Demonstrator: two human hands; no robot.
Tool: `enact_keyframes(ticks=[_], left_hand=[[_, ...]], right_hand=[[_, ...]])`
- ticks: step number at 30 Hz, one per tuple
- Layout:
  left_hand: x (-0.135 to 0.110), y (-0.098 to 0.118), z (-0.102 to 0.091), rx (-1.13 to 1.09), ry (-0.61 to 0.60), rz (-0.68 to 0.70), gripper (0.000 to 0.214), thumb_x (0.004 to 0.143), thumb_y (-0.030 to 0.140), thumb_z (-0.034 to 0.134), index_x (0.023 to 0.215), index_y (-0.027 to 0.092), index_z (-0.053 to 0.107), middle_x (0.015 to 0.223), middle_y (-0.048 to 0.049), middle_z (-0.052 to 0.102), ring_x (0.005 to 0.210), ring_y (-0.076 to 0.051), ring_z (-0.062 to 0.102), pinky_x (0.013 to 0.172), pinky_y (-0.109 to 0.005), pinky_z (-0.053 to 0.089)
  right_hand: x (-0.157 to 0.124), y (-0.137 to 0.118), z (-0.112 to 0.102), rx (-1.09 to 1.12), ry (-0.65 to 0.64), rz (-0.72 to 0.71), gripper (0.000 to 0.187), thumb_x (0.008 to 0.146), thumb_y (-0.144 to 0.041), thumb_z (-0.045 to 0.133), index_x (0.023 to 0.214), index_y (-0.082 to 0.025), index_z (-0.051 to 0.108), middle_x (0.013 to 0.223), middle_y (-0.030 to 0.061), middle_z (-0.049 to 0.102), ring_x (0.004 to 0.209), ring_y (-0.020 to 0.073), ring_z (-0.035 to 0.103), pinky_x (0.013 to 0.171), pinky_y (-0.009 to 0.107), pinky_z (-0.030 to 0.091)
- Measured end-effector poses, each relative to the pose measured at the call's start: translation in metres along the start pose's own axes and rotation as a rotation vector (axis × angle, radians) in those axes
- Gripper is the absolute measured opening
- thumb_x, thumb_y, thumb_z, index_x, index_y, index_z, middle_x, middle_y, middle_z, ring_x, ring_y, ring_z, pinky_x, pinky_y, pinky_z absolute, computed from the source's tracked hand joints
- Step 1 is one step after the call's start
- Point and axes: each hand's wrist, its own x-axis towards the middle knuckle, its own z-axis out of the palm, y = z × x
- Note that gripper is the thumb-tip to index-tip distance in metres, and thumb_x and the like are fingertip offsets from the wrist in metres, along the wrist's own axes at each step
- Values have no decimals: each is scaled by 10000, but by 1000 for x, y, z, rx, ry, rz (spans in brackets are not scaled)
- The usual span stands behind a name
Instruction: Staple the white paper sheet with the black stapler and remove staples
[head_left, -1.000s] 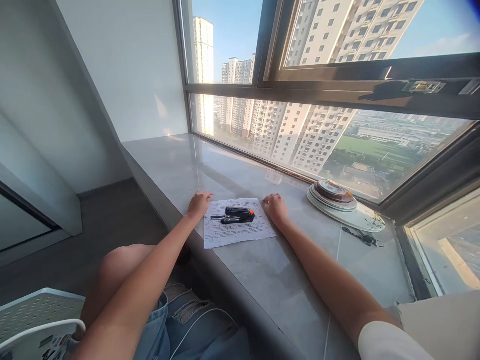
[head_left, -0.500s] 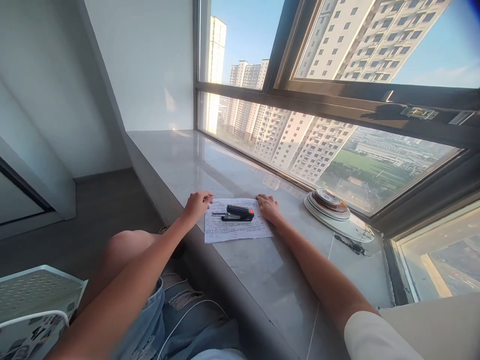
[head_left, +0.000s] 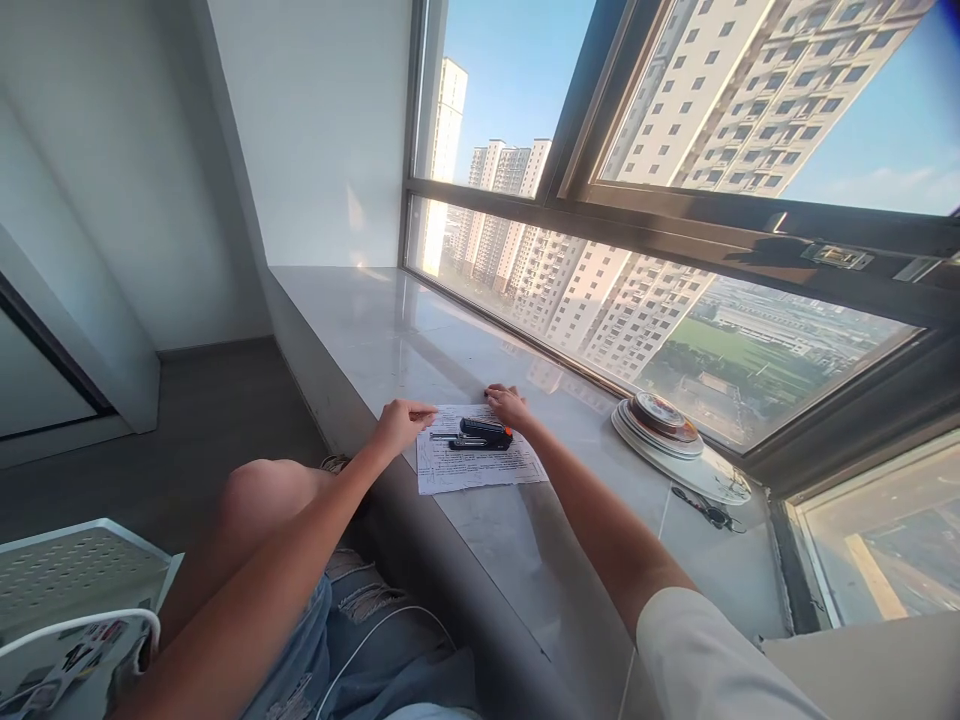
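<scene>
A black stapler (head_left: 486, 436) with an orange part at its right end lies on a printed paper sheet (head_left: 480, 475). From its left end sticks out a thin metal rod. My left hand (head_left: 399, 426) is at the sheet's upper left corner, thumb and fingers pressed together; whatever they pinch is too small to make out. Just beyond the sheet's top edge, above the stapler, my right hand (head_left: 508, 404) has its fingers bent down near the sill. A tiny dark spot shows at its fingertips, too small to name.
The pale stone sill (head_left: 480, 545) runs along a large window. Stacked plates or discs (head_left: 658, 430) stand at the right, with a dark cord-like item (head_left: 709, 512) beside them. At lower left is a white perforated basket (head_left: 82, 570); a white cable (head_left: 360, 640) crosses my lap.
My right hand has moved left along the sheet's top edge, from its right corner to above the stapler. My left hand has shifted slightly toward the sheet. The view has tilted a little.
</scene>
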Motion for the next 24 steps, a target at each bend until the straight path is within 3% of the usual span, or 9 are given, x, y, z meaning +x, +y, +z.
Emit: enact_keyframes(ticks=[10,16,19,23,24], left_hand=[[-3,12,7,126,96,80,215,794,261,811,1009,250,816,892,-32,805,841,-219,760,756,-305,599],[-4,15,5,151,98,100,182,804,262,790,982,264,826,844,-23,799,801,-212,754,742,-303,598],[-3,12,4,100,52,105,207,840,227,730,1026,247,820,898,-38,808,855,-219,765,779,-310,607],[-4,8,4,39,15,110,278,861,177,670,1092,254,803,1040,-35,807,978,-220,765,867,-320,613],[-5,9,5,40,16,111,299,848,163,678,1103,258,799,1049,-27,806,990,-217,762,878,-319,613]], right_hand=[[2,-5,3,8,36,43,584,976,-214,346,1541,-279,478,1589,65,448,1337,336,430,996,469,407],[-4,-15,0,55,97,44,516,961,-217,408,1437,-275,598,1502,70,548,1314,313,487,1008,435,430],[-20,-16,-6,119,199,36,498,1007,-271,326,1427,-242,593,1423,93,607,1275,285,528,1039,433,424],[-64,-10,-19,397,498,-29,465,1032,-450,326,1182,-222,703,1236,101,705,1212,290,577,1076,465,411],[-77,-9,-21,485,523,-61,468,1033,-476,329,1141,-218,705,1205,100,713,1190,285,594,1060,453,430]])
